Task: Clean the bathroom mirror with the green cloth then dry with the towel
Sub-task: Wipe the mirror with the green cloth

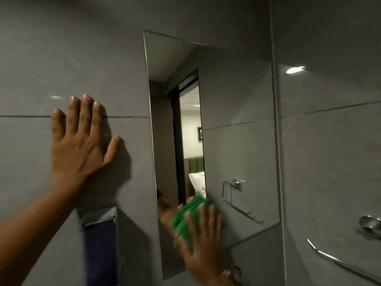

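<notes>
A tall frameless mirror (237, 100) is fixed to the grey tiled wall, and a doorway with a bedroom beyond shows in its reflection. My right hand (203, 246) presses a folded green cloth (186, 221) flat against the lower part of the glass; the hand looks motion-blurred. My left hand (79, 141) rests flat on the wall tiles left of the mirror, fingers spread, holding nothing. No towel is visible in this view.
A chrome-topped dark blue fitting (101, 244) hangs on the wall below my left hand. On the right side wall are a chrome rail (342, 263) and a round chrome mount (371, 225). A towel ring (233, 188) appears only as a reflection.
</notes>
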`<state>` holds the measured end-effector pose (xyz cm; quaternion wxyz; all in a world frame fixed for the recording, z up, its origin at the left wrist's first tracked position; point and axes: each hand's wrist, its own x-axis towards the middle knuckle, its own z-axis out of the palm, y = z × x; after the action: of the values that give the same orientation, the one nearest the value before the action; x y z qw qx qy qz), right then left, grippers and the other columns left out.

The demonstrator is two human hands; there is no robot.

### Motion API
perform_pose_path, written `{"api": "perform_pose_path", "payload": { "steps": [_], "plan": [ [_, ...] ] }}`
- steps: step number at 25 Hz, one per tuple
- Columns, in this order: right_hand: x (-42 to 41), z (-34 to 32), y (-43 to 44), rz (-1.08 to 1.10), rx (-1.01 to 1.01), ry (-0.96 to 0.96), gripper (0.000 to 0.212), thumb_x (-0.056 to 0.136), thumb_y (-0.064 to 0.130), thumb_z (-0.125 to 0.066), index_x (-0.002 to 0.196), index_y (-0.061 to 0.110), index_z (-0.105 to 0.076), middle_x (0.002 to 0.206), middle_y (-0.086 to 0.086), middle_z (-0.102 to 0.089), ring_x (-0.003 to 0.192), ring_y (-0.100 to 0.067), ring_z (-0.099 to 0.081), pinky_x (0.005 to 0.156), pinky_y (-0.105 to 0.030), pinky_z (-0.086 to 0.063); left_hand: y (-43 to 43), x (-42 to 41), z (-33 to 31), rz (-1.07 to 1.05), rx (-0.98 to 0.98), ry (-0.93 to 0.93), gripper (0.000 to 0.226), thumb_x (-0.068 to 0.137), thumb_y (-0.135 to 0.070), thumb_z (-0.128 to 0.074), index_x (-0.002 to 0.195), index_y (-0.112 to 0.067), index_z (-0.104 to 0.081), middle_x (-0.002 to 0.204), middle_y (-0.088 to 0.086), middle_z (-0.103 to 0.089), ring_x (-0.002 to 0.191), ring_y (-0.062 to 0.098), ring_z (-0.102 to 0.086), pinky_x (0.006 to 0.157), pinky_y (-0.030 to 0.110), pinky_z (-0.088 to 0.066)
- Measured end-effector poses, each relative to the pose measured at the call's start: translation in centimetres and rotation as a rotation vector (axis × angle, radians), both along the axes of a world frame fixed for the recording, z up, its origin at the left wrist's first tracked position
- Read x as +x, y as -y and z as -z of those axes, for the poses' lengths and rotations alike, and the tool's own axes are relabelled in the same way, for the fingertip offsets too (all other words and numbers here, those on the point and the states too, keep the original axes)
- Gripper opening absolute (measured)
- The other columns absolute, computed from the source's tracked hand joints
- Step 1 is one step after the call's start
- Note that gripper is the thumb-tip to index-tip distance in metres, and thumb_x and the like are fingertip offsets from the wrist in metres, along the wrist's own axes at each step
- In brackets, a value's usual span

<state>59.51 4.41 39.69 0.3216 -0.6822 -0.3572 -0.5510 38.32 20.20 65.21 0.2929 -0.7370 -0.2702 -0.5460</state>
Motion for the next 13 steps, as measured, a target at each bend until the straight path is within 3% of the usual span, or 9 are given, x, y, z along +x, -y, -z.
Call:
{"api": "perform_pose_path", "payload": {
  "steps": [2, 4, 5, 6, 9, 10, 11, 13],
  "plan": [
    [-3.9, 4.6, -3.0, -0.063, -0.156, 0.374, 0.063, 0.093, 0.049, -0.049, 0.150, 0.041, -0.025, 0.163, -0.002, -0.020, 0.149, -0.033, -0.020, 0.110, -0.054, -0.029, 0.2, -0.3, -0.2, 0.007, -0.004, -0.006, 0.087, 0.092, -0.065, -0.017, 0.159, -0.012, 0.002, 0.170, 0.011, 0.008, 0.157, 0.026, 0.012, 0.127, 0.052, 0.005],
    [-2.3, 3.6, -2.4, -0.036, -0.236, 0.482, 0.062, 0.092, 0.044, -0.049, 0.149, 0.041, -0.027, 0.164, 0.000, -0.015, 0.150, -0.031, -0.018, 0.115, -0.053, -0.024, 0.3, -0.4, -0.3, 0.009, -0.006, 0.003, 0.087, 0.092, -0.065, -0.015, 0.159, -0.012, 0.001, 0.170, 0.011, 0.007, 0.157, 0.026, 0.012, 0.127, 0.050, 0.008],
    [0.1, 2.3, -1.4, -0.041, -0.184, 0.400, 0.068, 0.088, 0.047, -0.050, 0.150, 0.037, -0.026, 0.164, -0.001, -0.014, 0.151, -0.031, -0.014, 0.118, -0.052, -0.019, 0.3, -0.4, -0.3, 0.007, -0.004, 0.006, 0.086, 0.092, -0.065, -0.016, 0.159, -0.012, 0.001, 0.170, 0.011, 0.006, 0.157, 0.026, 0.011, 0.127, 0.048, 0.009],
    [2.6, 0.8, 0.2, -0.067, -0.068, 0.200, 0.070, 0.087, 0.052, -0.047, 0.151, 0.033, -0.025, 0.164, -0.003, -0.016, 0.151, -0.032, -0.012, 0.119, -0.051, -0.016, 0.4, -0.3, -0.4, 0.003, 0.001, 0.006, 0.086, 0.093, -0.065, -0.016, 0.159, -0.012, 0.000, 0.170, 0.012, 0.005, 0.157, 0.027, 0.011, 0.127, 0.048, 0.010],
    [8.3, -4.3, 3.7, -0.045, 0.582, -0.613, 0.065, 0.090, 0.057, -0.030, 0.149, 0.035, -0.014, 0.161, -0.014, -0.022, 0.149, -0.038, -0.017, 0.113, -0.064, -0.023, 0.4, -0.1, -0.3, -0.004, 0.016, 0.003, 0.086, 0.093, -0.064, -0.018, 0.159, -0.011, 0.000, 0.170, 0.013, 0.006, 0.157, 0.028, 0.010, 0.127, 0.048, 0.010],
    [8.6, -5.8, 3.6, -0.060, 0.707, -0.759, 0.064, 0.090, 0.056, -0.028, 0.147, 0.037, -0.008, 0.161, -0.016, -0.022, 0.148, -0.040, -0.018, 0.110, -0.067, -0.025, 0.4, 0.0, -0.3, 0.000, 0.018, 0.004, 0.086, 0.093, -0.063, -0.020, 0.159, -0.011, 0.001, 0.170, 0.013, 0.006, 0.157, 0.028, 0.010, 0.127, 0.049, 0.009],
    [7.7, -7.4, 2.8, -0.046, 0.738, -0.753, 0.063, 0.090, 0.055, -0.028, 0.147, 0.037, -0.007, 0.161, -0.016, -0.022, 0.148, -0.040, -0.018, 0.110, -0.067, -0.025, 0.4, 0.0, -0.4, 0.005, 0.022, 0.009, 0.086, 0.093, -0.063, -0.020, 0.159, -0.011, 0.000, 0.170, 0.013, 0.005, 0.157, 0.028, 0.009, 0.127, 0.050, 0.008],
    [3.1, -10.7, 0.3, -0.053, 0.491, -0.441, 0.065, 0.091, 0.053, -0.034, 0.151, 0.036, -0.014, 0.163, -0.012, -0.019, 0.151, -0.035, -0.013, 0.118, -0.061, -0.017, 0.4, -0.1, -0.5, 0.012, 0.028, 0.008, 0.086, 0.092, -0.062, -0.022, 0.159, -0.011, -0.002, 0.170, 0.013, 0.003, 0.158, 0.028, 0.008, 0.128, 0.051, 0.004]
  ]
}}
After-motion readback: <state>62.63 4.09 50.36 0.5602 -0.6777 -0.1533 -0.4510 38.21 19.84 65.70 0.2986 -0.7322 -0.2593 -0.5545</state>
